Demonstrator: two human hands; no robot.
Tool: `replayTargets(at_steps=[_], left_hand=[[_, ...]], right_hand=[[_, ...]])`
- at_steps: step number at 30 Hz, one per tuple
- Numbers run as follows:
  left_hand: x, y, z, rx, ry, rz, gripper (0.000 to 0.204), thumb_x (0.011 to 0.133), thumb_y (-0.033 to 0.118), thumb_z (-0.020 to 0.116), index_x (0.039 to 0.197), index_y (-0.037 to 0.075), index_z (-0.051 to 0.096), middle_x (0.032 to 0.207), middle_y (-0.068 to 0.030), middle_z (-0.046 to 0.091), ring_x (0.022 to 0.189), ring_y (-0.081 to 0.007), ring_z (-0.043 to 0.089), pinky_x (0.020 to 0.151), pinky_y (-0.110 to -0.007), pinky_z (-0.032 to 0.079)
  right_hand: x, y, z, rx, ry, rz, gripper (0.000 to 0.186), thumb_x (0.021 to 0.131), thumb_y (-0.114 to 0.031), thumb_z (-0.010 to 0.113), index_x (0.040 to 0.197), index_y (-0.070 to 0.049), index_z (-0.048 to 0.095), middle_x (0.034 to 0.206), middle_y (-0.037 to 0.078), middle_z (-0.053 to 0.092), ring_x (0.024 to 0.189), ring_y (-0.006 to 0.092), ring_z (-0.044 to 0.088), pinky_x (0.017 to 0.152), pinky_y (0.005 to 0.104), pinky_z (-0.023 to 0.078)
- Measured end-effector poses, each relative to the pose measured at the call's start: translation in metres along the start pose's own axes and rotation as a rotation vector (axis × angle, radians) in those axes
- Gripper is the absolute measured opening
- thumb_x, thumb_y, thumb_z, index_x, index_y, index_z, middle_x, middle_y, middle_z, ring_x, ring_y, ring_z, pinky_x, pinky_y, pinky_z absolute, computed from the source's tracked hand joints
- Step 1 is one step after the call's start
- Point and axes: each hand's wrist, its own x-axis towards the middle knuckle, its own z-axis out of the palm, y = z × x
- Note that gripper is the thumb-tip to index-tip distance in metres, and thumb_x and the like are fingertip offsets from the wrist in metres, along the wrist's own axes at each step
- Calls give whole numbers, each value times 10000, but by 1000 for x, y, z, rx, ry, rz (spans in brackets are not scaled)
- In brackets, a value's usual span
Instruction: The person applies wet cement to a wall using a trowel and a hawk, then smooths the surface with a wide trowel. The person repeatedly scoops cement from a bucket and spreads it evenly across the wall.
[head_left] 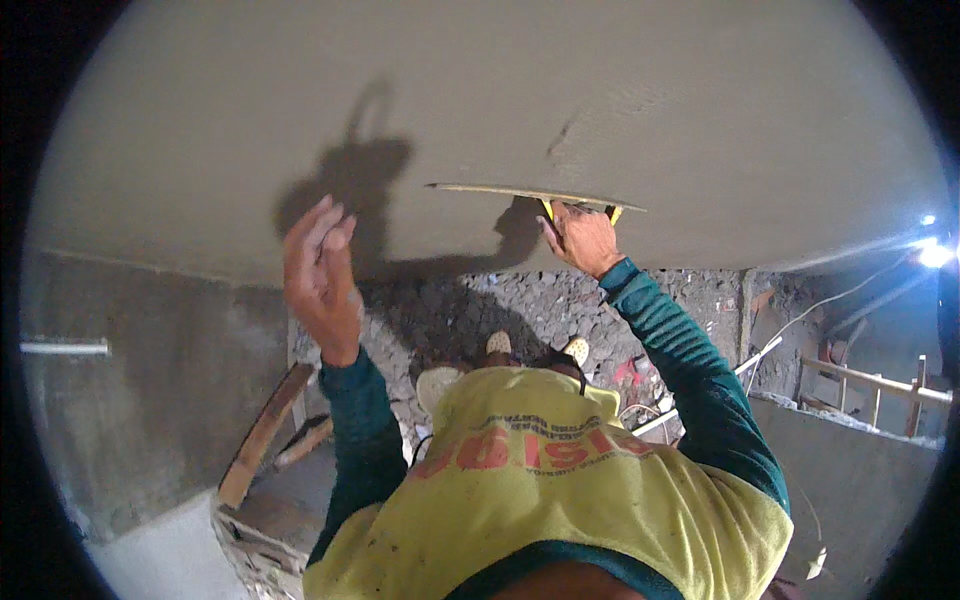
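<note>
My right hand [585, 237] is closed round the yellow handle of a plastering float [530, 191]. The float's long thin blade is seen edge-on, its face turned to the grey plastered wall [720, 130]. Whether the whole blade touches the wall I cannot tell. A small ridge and a rough patch mark the plaster just above it. To the left, my left hand [322, 280] is raised near the wall, fingers extended and slightly bent, with nothing visible in it. Its shadow falls on the plaster behind.
Rubble covers the ground [460, 310] around my feet. Wooden boards [262, 435] lean at the left, beside a darker side wall [150, 370]. On the right are a bright lamp [935, 254], a cable, a wooden rail [880, 381] and a low wall [850, 470].
</note>
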Motion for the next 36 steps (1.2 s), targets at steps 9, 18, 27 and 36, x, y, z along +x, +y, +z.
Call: replayTargets(at_steps=[9,18,27,36], left_hand=[[7,-1,2,36,33,-53,248,1047,90,565,1213,-72,651,1352,-200,584,1153,-275,645,985,-413,590],[12,11,18,45,-53,-24,295,1050,147,564,1222,-77,650,1344,-196,588,1141,-285,654,963,-406,585],[19,8,28,241,-107,154,264,1045,143,568,1184,-58,667,1287,-206,623,1091,-276,668,922,-397,597],[27,26,50,294,-274,200,232,1029,91,552,1146,-63,681,1262,-199,626,1113,-275,653,928,-396,602]], right_hand=[[15,37,-176,73,365,-59,390,1031,-391,594,1023,-13,688,681,153,618,567,297,596,552,424,488],[-34,137,-328,727,1011,486,302,1008,-412,672,1022,-111,677,725,-59,527,612,40,487,537,228,382],[-80,120,-254,1096,1074,399,389,1005,-462,630,858,-102,621,699,-21,556,577,69,530,472,246,411],[-35,132,-272,1636,913,324,328,967,-380,671,1037,-92,529,766,-26,482,600,57,497,447,228,389]])
